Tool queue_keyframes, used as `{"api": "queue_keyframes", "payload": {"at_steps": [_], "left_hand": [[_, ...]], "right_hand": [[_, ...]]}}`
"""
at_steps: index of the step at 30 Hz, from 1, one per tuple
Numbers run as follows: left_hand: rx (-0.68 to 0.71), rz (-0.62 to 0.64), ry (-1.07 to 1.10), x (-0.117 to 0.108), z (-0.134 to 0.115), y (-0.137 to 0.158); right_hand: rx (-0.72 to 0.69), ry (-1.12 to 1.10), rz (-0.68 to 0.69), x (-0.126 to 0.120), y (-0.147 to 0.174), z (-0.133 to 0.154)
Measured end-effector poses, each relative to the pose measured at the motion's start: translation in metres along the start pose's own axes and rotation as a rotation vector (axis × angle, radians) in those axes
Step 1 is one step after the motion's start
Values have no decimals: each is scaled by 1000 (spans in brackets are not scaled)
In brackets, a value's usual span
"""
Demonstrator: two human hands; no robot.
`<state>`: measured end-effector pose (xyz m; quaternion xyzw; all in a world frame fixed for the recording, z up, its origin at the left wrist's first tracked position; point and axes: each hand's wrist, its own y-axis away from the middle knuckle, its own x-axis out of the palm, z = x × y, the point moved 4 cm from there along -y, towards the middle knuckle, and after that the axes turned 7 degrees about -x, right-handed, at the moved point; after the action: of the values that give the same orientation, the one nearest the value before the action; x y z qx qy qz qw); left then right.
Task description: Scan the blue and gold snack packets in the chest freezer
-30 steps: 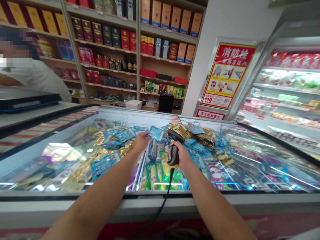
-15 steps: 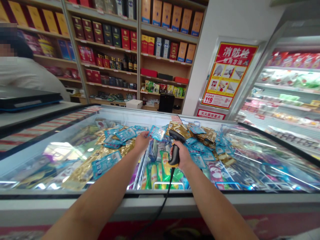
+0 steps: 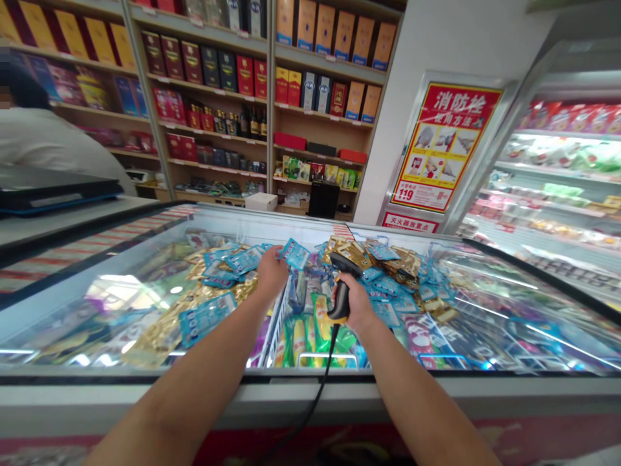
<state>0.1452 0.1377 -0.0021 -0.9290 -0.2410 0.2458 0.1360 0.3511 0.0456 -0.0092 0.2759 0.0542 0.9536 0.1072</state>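
Across the upper left and centre of the frame, you face wooden shelves [image 3: 213, 85] split by grey uprights [image 3: 270, 97] and lined with boxes [image 3: 326, 29]. To their right, your pale wall [image 3: 466, 39] carries a red and yellow poster [image 3: 444, 149]. A brightly lit display cooler [image 3: 577, 61] fills your far right; a pale counter [image 3: 97, 212] sits at mid-left.

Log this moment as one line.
left hand: holds blue packet | right hand: holds scanner | both over freezer
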Motion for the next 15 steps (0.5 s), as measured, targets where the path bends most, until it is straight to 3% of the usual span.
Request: {"api": "queue_keyframes", "payload": {"at_steps": [6,8,12,15], "left_hand": [[124,-179,-337,-22,-9,0],[213,-109,-463,-17,-14,8],[425,231,-679,9,-17,27],[433,291,-770,17,-10,29]], "right_hand": [[-18,17,11,-2,-2,0],[-35,22,9,-1,-2,0],[-52,28,-8,-1,0,2],[-48,-10,-7,-2,-3,1]]}}
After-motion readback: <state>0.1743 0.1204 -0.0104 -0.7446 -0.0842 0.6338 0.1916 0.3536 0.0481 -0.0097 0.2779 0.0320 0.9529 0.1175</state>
